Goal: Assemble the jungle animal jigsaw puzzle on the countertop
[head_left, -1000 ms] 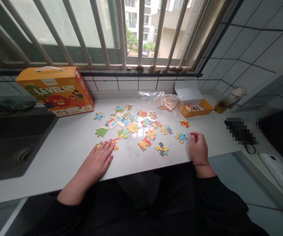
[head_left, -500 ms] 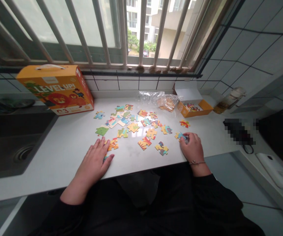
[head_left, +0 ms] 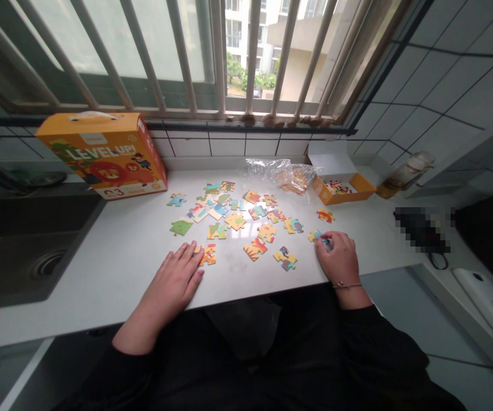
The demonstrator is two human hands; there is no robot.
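A blue-and-yellow puzzle piece (head_left: 318,236) appears to be pinched by the right hand (head_left: 337,262), though the grip is partly hidden by the fingers. The left hand (head_left: 173,279) is laid open and flat on the white counter (head_left: 113,257), touching an orange puzzle piece (head_left: 207,254). Over 20 loose puzzle pieces (head_left: 235,221) are spread between both hands and farther back. Beyond them, a plastic bag (head_left: 280,170) and an open orange box (head_left: 343,191) are placed, with a LEVEL UP! box (head_left: 103,156) standing upright at the left, before a barred window (head_left: 250,57).

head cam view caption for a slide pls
Left hand rests against an orange jigsaw piece, right hand pinches a blue one, on a white countertop, by the Level Up box
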